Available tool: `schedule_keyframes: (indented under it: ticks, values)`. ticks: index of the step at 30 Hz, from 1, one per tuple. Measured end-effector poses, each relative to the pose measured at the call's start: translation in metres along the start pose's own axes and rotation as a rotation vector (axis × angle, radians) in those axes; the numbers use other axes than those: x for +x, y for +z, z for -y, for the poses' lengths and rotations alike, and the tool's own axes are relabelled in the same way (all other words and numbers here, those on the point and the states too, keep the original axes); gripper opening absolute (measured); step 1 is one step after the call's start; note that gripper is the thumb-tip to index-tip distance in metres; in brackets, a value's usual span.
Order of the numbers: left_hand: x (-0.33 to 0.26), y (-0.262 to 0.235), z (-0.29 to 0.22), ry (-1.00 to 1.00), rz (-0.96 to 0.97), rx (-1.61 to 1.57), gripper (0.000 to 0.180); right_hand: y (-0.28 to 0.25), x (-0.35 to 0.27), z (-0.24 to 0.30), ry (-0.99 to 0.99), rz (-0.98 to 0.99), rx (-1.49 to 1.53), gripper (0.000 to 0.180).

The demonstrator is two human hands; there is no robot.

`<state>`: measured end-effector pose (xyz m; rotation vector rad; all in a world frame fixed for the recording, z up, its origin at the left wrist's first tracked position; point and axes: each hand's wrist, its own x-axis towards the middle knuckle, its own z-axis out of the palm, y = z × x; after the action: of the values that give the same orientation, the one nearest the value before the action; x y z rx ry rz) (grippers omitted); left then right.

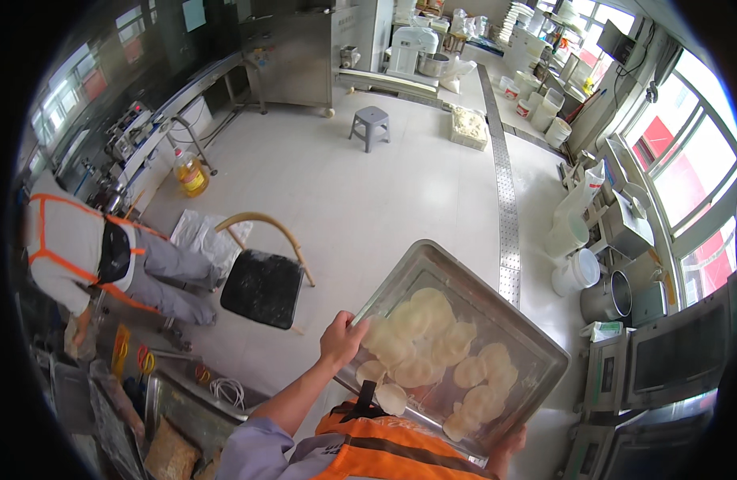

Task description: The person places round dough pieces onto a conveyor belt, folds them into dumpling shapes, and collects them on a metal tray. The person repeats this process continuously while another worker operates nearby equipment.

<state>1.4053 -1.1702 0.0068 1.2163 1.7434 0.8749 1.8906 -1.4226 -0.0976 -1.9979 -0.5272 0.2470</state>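
Observation:
A rectangular metal tray (474,292) is held tilted in front of my orange apron (384,444). Thin, pale, round dough sheets (416,364) lie overlapping on it in a larger and a smaller cluster. One dough round (391,398) sits by the near rim, next to a black strap of the apron. My left hand (342,342) is closed on the tray's left edge. At the lower right corner, my right hand (507,450) grips the rim, with its fingers partly hidden under the tray.
A black-seated chair (263,288) stands left of the tray, a grey stool (371,124) farther off. A co-worker (104,248) bends at the far left near a metal basin (164,400). White buckets (576,272) and ovens (676,344) line the right. A floor drain (506,192) runs lengthwise.

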Motion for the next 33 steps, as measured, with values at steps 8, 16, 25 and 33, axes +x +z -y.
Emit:
schedule_keyframes:
  ticks: [8,16,25,33]
  values:
    - [0.178,0.021,-0.046,-0.094,-0.194,-0.027,0.050,0.220,0.176,0.116,0.220,0.182,0.414,0.036]
    - [0.289,-0.015,-0.043,-0.286,-0.510,-0.130,0.046,0.464,0.273,0.280,0.119,0.578,0.379,0.037]
    - [0.517,-0.115,-0.057,-0.329,-0.621,-0.109,0.049,0.729,0.259,0.425,-0.070,0.583,0.256,0.034]
    - [0.676,-0.227,-0.064,-0.339,-0.670,-0.031,0.051,0.913,0.211,0.525,0.041,0.615,0.225,0.035]
